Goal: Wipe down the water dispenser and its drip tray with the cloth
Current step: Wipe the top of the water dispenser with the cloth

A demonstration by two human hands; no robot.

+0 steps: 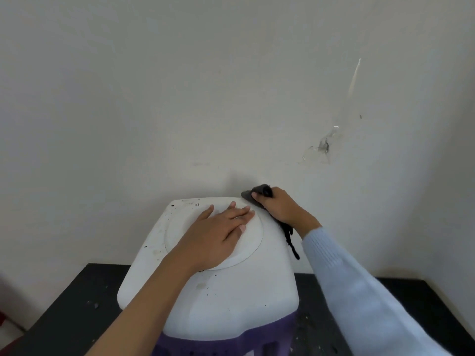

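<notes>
1 dispenser (231, 291), black table (77, 299), gouged white wall (180, 86)

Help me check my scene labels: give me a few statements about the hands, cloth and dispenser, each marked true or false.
1. The right hand grips the dark cloth at the far right corner on top of the dispenser. True.
2. The left hand holds a spray bottle. False: it lies flat on the round lid.
3. The counter under the dispenser is white. False: it is black.
4. The right arm wears a light blue sleeve. True.
</notes>
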